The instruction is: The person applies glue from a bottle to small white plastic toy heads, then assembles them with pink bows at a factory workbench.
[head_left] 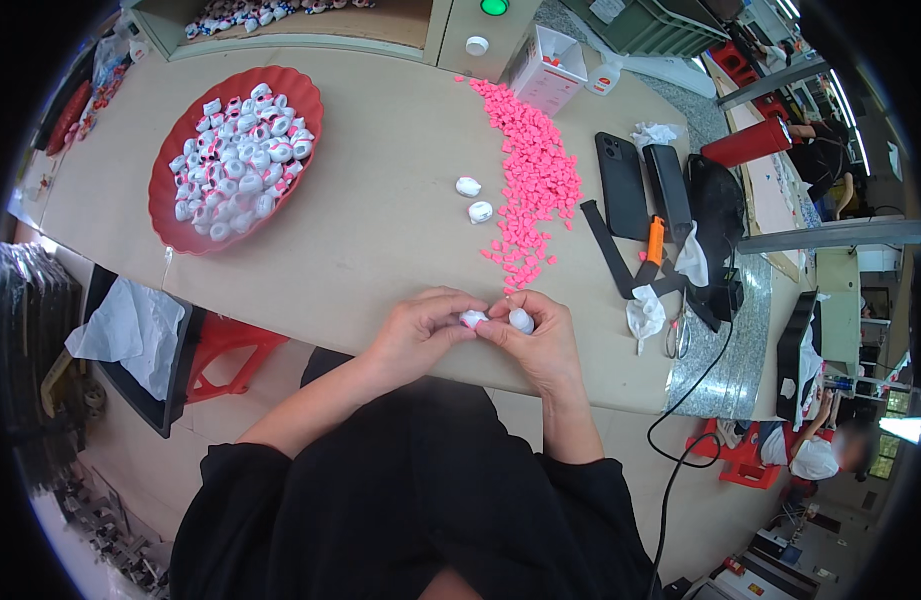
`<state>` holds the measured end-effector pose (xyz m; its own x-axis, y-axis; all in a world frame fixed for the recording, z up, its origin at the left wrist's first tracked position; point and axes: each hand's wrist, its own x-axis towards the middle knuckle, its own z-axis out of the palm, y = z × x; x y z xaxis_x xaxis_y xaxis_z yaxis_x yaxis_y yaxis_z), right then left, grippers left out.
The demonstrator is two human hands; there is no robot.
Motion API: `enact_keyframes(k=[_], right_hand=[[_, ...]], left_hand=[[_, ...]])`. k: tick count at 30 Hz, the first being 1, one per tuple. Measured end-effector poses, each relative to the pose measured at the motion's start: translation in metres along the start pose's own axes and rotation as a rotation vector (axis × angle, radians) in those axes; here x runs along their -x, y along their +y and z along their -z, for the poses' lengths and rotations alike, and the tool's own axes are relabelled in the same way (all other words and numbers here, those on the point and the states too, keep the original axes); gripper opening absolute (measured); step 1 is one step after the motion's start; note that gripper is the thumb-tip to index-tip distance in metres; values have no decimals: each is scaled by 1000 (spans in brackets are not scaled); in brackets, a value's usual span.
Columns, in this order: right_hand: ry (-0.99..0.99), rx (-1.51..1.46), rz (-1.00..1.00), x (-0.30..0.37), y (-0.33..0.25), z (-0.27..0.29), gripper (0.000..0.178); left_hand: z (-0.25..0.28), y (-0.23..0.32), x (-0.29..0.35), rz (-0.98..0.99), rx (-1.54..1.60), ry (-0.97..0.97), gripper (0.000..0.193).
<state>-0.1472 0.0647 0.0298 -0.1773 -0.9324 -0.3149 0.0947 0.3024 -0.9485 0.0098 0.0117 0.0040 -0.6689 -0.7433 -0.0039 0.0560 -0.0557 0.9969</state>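
Observation:
At the table's near edge my left hand (420, 335) is closed, pinching a small white piece with a pink part (473, 318). The thumb of my right hand (548, 348) presses close to that piece. A second white piece (521, 320) sits in the curled fingers of my right hand. Two more white pieces, one upper (468, 187) and one lower (480, 212), lie on the table beyond my hands. Beside them spreads a long heap of small pink pieces (540, 165), its near end just past my right fingertips.
A red scalloped bowl (162, 215) of white-and-pink pieces stands at left. On the right lie a black phone (621, 185), a black case (666, 180), an orange-handled tool (656, 240), scissors (677, 335) and crumpled tissues (645, 314). A white box (548, 70) stands at the back.

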Motion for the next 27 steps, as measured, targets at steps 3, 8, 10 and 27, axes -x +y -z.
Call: enact_keyframes(k=[3,8,10,27], right_hand=[[15,20,44,0,5,-4,14],[50,29,85,-1,8,-9,13],[98,34,174,0,13,-13,12],[173,102,406,4,23,-23,13]], left_hand=[[2,-3,2,5,-4,12,22],[-3,-5,1,25,143,49,21],[-2,-4,-1,35,263,80,21],[-2,-1,-2,140,364,137,18]])
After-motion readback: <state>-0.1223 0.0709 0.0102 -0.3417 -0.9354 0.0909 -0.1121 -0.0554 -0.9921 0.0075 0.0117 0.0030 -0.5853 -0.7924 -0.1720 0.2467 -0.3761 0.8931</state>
